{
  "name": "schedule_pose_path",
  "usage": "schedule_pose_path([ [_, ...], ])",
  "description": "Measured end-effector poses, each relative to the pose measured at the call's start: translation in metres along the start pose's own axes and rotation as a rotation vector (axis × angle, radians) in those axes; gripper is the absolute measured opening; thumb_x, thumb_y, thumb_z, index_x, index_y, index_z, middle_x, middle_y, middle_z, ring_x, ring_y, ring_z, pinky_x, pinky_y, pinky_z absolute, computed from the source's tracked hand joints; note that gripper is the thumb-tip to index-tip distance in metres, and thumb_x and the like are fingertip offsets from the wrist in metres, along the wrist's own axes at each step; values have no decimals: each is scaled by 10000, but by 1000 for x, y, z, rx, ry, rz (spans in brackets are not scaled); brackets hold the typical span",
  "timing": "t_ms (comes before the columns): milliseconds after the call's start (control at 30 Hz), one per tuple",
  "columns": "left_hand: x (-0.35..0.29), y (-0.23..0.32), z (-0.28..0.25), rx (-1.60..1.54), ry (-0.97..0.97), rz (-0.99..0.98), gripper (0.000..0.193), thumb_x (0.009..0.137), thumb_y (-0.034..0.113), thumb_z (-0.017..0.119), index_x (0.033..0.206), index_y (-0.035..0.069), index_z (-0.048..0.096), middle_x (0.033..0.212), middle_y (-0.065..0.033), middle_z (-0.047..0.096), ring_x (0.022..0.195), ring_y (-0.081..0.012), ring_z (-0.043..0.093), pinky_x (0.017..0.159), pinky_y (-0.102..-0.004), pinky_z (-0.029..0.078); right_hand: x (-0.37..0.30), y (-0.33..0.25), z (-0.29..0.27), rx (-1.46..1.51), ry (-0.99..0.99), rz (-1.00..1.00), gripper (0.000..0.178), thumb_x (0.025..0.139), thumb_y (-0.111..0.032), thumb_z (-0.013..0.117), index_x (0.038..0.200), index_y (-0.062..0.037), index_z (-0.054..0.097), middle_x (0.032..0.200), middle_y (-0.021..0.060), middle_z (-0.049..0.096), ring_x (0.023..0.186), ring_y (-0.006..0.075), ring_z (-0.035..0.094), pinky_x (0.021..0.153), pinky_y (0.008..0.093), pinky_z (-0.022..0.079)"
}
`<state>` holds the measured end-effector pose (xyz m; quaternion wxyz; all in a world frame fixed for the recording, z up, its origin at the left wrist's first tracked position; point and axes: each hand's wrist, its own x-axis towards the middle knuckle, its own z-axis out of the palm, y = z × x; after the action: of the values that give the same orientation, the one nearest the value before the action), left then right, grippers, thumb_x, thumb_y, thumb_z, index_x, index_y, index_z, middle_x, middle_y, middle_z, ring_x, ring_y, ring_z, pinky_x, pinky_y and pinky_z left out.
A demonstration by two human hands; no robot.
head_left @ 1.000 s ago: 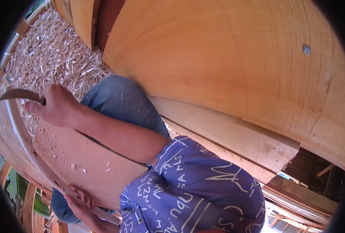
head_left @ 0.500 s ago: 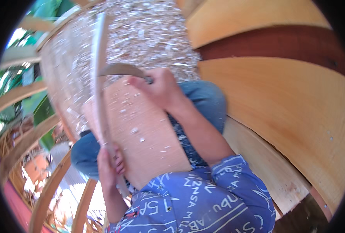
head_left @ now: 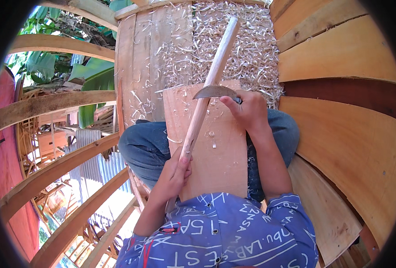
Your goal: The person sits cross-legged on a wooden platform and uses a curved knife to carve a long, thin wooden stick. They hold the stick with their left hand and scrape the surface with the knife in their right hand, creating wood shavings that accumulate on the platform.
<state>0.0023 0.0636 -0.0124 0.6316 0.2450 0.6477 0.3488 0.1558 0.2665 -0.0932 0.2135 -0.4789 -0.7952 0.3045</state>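
My left hand [head_left: 176, 172] is closed around the lower part of a pale wooden stick [head_left: 207, 91], which slants up and away to the right. In my right hand [head_left: 250, 108] I grip the handle of a curved knife [head_left: 213, 92], most of the handle hidden by my fingers. The dark blade lies across the stick around its middle, its tip reaching past the left side. Beneath both, a flat wooden board [head_left: 220, 165] rests across my lap, with a few small shavings on it.
Curled wood shavings [head_left: 247, 49] thickly cover the plank floor [head_left: 135, 67] ahead. Slatted wooden rails [head_left: 55, 102] run along the left, with leaves and corrugated sheets beyond. A wall of wooden panels [head_left: 336, 125] stands close on the right. My bent legs [head_left: 144, 143] flank the board.
The stick has tilted from near upright to slanting rightward. The view has shifted, so hands, board and floor sit farther right in the picture. Both hands keep their grips.
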Motion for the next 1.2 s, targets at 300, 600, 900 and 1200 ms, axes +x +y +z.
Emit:
schedule_pose_path([
  [300,-24,-5,6,-15,4,-49,338,1024,356,323,993,39,433,618,10,380,500,-60,355,430,-229,311,-3,-1,-1,-81,-72,38,687,710,-728,594,621,-48,634,544,142,567,548,314,608,512,405,470],
  [600,-37,-7,13,-102,-14,-47,350,1026,373,309,1009,42,421,636,14,366,491,-52,325,428,-213,300,-3,3,2,-20,34,-15,717,716,-732,589,568,-31,559,482,143,491,492,348,547,471,405,420],
  [900,-45,-5,22,-82,4,-69,376,1020,403,307,995,45,420,632,13,370,502,-59,336,436,-215,298,2,12,6,53,184,-40,707,781,-691,572,591,-11,579,470,129,477,459,290,531,480,379,410],
  [1200,-65,-28,10,-146,40,-78,439,1005,459,321,1032,36,437,621,13,363,471,-58,309,414,-218,278,11,26,-6,226,159,146,692,872,-578,555,603,58,532,482,123,421,491,179,418,510,382,382],
])
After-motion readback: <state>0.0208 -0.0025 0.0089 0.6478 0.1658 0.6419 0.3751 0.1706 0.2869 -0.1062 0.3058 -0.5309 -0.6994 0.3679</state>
